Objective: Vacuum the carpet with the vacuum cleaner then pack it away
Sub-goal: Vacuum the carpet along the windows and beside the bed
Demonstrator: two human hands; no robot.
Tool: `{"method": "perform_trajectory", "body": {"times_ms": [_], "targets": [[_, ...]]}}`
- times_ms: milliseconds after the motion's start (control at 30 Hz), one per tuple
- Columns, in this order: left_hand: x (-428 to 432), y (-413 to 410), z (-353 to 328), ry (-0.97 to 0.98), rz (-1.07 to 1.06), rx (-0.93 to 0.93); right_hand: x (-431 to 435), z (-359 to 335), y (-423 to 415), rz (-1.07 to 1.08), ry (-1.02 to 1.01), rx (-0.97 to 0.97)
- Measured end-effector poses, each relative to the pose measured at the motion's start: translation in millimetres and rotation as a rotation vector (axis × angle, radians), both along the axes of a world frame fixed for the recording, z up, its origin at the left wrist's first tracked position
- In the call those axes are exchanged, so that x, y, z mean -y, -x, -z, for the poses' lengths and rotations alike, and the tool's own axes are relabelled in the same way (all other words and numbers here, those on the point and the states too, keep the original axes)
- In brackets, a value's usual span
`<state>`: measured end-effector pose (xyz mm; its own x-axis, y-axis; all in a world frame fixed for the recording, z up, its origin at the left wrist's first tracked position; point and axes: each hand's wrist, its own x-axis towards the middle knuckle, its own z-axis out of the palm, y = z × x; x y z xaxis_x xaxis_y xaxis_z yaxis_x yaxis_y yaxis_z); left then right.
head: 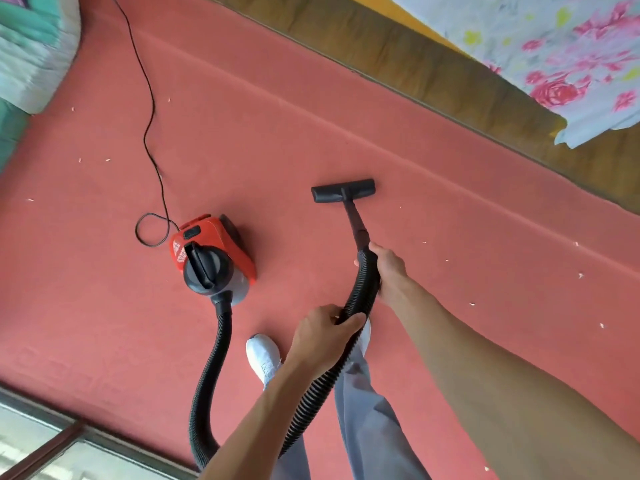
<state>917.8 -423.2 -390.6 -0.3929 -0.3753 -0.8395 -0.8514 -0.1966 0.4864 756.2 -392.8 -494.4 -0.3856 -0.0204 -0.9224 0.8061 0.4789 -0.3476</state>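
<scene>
Nearest, right of the small red canister vacuum cleaner [211,251], the left hand [323,336] curls fingers and thumb round the black ribbed hose [207,375]. Just beyond, the right hand [389,268] wraps closed round the hose's end below the black wand [355,220]. The vacuum cleaner sits on the salmon-red carpet [311,116]; the wide black floor nozzle [343,190] lies flat there, beyond and right of it. A thin black cord [152,109] trails off behind it

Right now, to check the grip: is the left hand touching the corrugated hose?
Touching. The head view shows the left hand with fingers curled round the corrugated hose.
</scene>
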Motion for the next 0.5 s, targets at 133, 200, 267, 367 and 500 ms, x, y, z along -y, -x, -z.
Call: {"method": "perform_trajectory", "body": {"times_ms": [133,200,267,367,500], "targets": [[16.2,-8.0,-21.3,-0.099,0.024,-0.045,-22.7,-24.4,1.4,0.038,0.055,0.055],[17.4,-11.6,-29.2,-0.150,0.064,-0.041,-39.2,-28.7,-5.0,0.082,0.061,0.062],[10.2,-8.1,-30.9,-0.153,0.150,-0.015,-53.8,-23.5,-14.6,0.179,0.043,0.069],[-2.0,1.7,-20.8,-0.073,0.300,0.038,-70.2,-11.7,-24.9,0.279,0.022,0.093],[-11.1,14.5,-2.3,0.016,0.317,0.091,-70.8,3.4,-15.4,0.406,0.027,0.093]]}}
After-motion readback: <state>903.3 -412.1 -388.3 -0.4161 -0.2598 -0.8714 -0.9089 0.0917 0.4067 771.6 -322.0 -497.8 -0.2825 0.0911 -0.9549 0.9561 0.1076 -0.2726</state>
